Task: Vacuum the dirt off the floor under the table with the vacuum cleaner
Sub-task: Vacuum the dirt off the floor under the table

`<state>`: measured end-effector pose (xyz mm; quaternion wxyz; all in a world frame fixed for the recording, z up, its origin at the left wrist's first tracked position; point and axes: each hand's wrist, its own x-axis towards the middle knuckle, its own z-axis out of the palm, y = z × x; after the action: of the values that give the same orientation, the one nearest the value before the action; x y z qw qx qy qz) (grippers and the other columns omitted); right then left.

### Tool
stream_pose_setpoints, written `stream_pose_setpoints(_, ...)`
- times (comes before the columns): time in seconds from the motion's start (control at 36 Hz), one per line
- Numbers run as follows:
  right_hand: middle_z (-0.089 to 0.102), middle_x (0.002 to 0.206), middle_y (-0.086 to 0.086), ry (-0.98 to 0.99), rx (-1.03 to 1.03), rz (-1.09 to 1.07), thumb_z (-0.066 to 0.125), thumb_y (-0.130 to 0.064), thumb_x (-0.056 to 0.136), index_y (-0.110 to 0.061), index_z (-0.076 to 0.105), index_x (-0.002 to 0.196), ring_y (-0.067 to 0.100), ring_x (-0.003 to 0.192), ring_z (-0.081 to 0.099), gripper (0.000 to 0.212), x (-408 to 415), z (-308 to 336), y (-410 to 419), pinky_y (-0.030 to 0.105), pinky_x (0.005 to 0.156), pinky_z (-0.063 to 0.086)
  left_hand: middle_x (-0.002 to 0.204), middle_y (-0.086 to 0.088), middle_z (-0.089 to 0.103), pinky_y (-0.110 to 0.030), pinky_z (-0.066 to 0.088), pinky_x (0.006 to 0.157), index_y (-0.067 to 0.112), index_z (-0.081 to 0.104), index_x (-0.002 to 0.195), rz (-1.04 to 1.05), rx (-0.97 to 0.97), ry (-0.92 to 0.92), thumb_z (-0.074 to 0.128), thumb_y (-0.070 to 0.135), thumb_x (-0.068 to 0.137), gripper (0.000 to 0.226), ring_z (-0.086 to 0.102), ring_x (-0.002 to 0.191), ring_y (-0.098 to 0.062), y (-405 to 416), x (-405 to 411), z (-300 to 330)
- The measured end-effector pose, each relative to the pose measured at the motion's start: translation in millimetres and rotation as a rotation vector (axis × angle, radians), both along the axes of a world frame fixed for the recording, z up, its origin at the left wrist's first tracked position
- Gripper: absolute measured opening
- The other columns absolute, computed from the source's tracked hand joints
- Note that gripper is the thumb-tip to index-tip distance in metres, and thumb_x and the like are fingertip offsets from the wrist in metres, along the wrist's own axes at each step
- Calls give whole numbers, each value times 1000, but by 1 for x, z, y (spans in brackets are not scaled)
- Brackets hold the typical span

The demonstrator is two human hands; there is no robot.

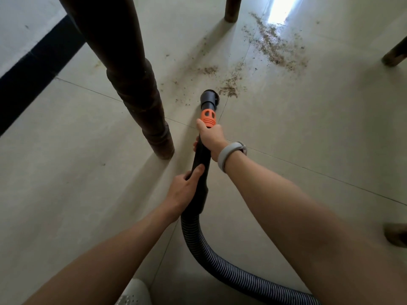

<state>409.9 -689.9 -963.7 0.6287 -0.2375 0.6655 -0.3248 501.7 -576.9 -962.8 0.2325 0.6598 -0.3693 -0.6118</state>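
Note:
A black vacuum wand [201, 157] with an orange collar [208, 117] ends in a round black brush nozzle [209, 98] that sits on the pale tiled floor. My right hand [210, 136] grips the wand just behind the orange collar. My left hand [187, 186] grips the wand lower down, near where the ribbed hose [220, 267] joins it. Brown dirt [230, 85] lies just right of and beyond the nozzle. A larger streak of dirt [275, 47] spreads farther back to the right.
A dark wooden table leg [141, 102] stands just left of the wand. More legs stand at the far middle [232, 9], far right [396, 53] and near right [396, 235]. A black strip [37, 67] runs along the left floor. A white shoe [134, 292] shows at the bottom.

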Motion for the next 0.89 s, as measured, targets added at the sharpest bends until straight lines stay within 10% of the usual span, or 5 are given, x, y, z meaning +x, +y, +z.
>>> stream_pose_setpoints(0.39, 50, 61, 9, 34, -66, -265, 56, -36, 94, -8, 43, 80, 24, 50, 53, 34, -66, -1, -4, 37, 58, 53, 60, 3, 57, -24, 42, 56, 18, 57, 64, -208, -105, -54, 53, 49, 91, 41, 54, 57, -13, -27, -45, 1)
stream_pose_setpoints(0.89, 53, 71, 10, -93, 6, -44, 59, -38, 92, -4, 47, 104, 24, 55, 55, 38, -20, 6, -21, 37, 62, 53, 69, -8, 63, -32, 48, 62, 7, 63, 73, -18, -146, -85, 51, 52, 90, 50, 61, 66, -22, -33, -12, -15)
